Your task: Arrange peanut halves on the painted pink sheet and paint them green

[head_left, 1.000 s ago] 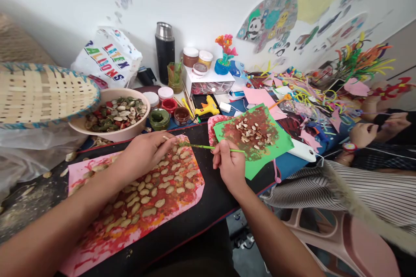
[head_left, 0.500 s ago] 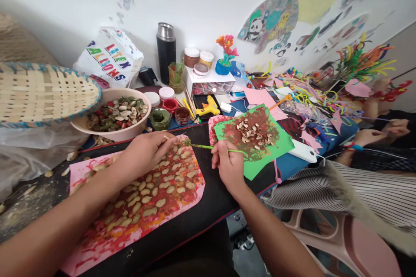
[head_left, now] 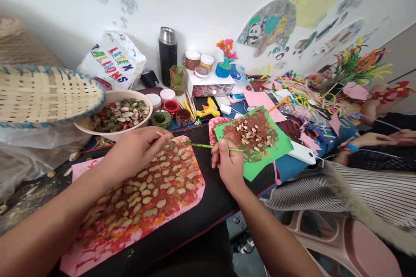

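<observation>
My right hand (head_left: 229, 166) is closed around a slim green paintbrush (head_left: 203, 146). The brush's tip, with green paint on it, points left at the upper corner of the pink paper (head_left: 191, 203). Pinched in the fingers of my left hand (head_left: 138, 147) is a thin pale stick (head_left: 160, 133), reaching toward the brush tip; whether they touch is unclear. Rows of peanuts (head_left: 161, 203) lie on the paper over red, orange and brown paint. My left forearm hides part of its left side.
Open paint jars (head_left: 161, 119), a yellow glue gun (head_left: 208, 109) and a bowl of painted shells (head_left: 120, 130) stand behind. Right of my hands lies green paper (head_left: 279, 143) bearing shells. A co-worker's hands (head_left: 373, 139) are at far right.
My left hand has shifted slightly, and more of the pale stick shows in its fingers. The brush has stayed nearly in place. The co-worker's hands have moved right.
</observation>
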Available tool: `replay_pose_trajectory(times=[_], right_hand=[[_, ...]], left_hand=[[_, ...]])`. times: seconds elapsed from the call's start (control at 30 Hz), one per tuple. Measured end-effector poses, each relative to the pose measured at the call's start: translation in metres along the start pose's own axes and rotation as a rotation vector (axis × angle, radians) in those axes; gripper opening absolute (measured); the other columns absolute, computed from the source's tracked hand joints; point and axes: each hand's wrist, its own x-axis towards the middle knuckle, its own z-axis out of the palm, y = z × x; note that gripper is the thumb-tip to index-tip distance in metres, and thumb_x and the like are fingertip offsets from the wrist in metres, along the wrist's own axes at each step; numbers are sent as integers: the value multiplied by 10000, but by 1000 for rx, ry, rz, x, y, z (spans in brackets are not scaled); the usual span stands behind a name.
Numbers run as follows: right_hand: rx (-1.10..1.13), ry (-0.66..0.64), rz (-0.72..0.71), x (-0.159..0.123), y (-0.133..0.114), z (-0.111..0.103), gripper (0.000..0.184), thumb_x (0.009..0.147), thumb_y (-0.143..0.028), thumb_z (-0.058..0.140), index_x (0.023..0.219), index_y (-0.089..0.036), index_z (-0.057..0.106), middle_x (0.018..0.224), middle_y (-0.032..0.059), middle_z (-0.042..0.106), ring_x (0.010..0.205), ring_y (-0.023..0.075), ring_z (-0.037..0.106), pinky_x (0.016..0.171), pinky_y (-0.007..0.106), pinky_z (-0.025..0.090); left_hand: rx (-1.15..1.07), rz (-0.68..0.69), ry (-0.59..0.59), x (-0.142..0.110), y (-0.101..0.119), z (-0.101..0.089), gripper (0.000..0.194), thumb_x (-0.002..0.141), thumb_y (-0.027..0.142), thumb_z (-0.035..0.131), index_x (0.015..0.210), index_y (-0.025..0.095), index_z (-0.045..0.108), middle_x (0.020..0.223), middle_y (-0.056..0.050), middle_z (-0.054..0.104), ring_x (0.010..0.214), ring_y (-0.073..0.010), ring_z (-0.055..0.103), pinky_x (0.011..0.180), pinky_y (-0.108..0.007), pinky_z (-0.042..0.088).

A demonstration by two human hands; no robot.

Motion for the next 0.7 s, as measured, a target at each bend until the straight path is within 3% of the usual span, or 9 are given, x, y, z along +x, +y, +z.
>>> replay_pose_trajectory(times=[0.23,0.43,0.7], right_hand=[[-24,-30,-16,4,8,9,796,1076,-1018,640,830,-263,700,515,-50,584,425,143,546,475,265,412],[-31,-62,11,1,9,6,790,1081,-1014,630,830,-267,686,513,-44,589,422,146,543,463,258,395],[13,-6,22,3,-2,6,778,1053,-1003,698,805,-267,668,508,-56,570,403,140,553,426,243,396]], left_hand=[[37,-87,-24,-1,5,-15,640,1133,748,421,1073,268,839,1183,-135,954,1066,-351,890,1042,-451,650],[31,-101,-33,0,6,-26,619,1093,753,426,1037,280,821,1129,-122,953,1014,-348,891,953,-446,615],[122,-160,-215,1,2,-37,603,1060,743,381,932,284,749,1030,-127,913,933,-337,838,904,-433,566]])
